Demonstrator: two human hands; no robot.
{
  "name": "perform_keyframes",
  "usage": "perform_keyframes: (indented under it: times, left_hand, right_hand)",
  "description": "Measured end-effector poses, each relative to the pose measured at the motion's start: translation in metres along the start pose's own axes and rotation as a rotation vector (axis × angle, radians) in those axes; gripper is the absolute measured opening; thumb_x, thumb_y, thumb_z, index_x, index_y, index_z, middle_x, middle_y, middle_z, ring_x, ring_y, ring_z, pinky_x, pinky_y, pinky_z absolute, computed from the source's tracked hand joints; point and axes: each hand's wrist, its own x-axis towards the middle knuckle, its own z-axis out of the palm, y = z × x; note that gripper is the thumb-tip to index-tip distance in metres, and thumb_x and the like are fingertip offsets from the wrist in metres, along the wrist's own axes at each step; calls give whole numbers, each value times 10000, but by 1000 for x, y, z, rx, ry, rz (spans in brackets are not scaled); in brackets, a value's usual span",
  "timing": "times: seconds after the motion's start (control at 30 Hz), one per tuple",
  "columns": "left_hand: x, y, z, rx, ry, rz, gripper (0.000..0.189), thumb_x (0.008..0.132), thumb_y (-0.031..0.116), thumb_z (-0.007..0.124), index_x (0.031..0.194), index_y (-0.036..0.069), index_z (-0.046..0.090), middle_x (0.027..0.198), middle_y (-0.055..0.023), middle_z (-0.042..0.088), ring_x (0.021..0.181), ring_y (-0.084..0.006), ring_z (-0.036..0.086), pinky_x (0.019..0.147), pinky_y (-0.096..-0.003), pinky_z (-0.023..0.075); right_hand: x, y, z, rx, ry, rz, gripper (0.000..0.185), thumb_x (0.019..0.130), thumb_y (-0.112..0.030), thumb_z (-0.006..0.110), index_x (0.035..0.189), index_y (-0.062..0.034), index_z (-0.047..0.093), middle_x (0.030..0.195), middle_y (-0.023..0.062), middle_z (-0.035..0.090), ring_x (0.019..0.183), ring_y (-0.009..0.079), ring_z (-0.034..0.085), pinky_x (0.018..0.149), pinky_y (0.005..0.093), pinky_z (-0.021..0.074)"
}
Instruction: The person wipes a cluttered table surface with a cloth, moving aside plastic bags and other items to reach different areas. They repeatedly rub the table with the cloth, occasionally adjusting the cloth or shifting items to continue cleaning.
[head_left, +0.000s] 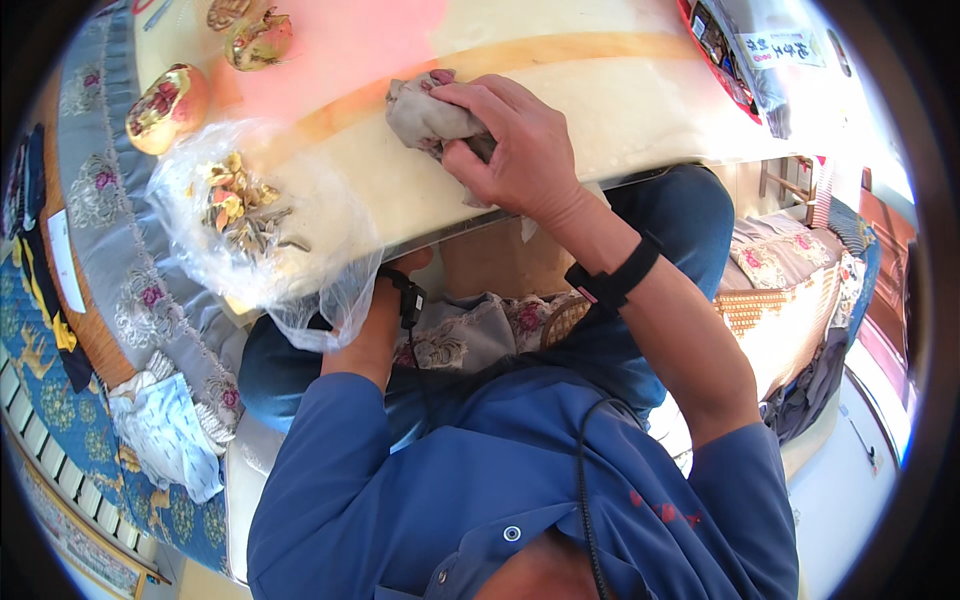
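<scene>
My right hand (517, 142) grips a crumpled grey cloth (420, 116) with dark reddish patches, pressed on the table (615, 112) near its front edge. Most of my left hand (412, 259) is hidden below the table edge and behind a clear plastic bag; only a small part shows, so its hold cannot be told. The thin plastic bag (330, 202) lies spread at the table's left front corner, its lower end hanging past the edge. Yellowish peels and dark husk-like scraps (247, 214) are in it. An opened pomegranate (180, 112) with red seeds stands just behind the bag.
Another broken pomegranate (259, 41) and a brown piece lie at the far left. A red-rimmed tray (724, 67) with packages stands far right. My jeans-clad knees (667, 217) are close under the table edge. A floral-covered sofa (112, 195) runs along the left.
</scene>
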Motion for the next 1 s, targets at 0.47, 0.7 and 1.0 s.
perform_keyframes:
  times: [0.47, 0.7, 1.0]
  left_hand:
    - [-175, 162, -168, -34, -192, 236, 529, 835, -58, 475, 1309, 8, 700, 1221, -190, 745, 1234, -339, 670, 1059, -366, 508]
    - [-289, 208, -263, -491, 136, 273, 327, 884, -39, 518, 1072, -32, 785, 983, -89, 786, 931, -118, 679, 876, -248, 519]
    - [-351, 186, -350, -1080, 565, 436, 326, 826, -59, 500, 1018, -73, 764, 938, -156, 760, 805, -170, 631, 816, -295, 515]
  right_hand:
    - [-4, -1, 0, 0, -35, 49, 370, 832, -294, 657, 1189, -201, 691, 1076, 21, 717, 1002, 274, 701, 825, 434, 597]
    - [-4, -5, -6, -33, -122, 112, 401, 887, -360, 618, 1257, -219, 684, 1171, 38, 704, 1033, 287, 697, 879, 441, 585]
    - [-5, -8, -8, 2, -109, 86, 409, 893, -349, 641, 1277, -212, 675, 1153, 60, 695, 1018, 308, 698, 893, 443, 574]
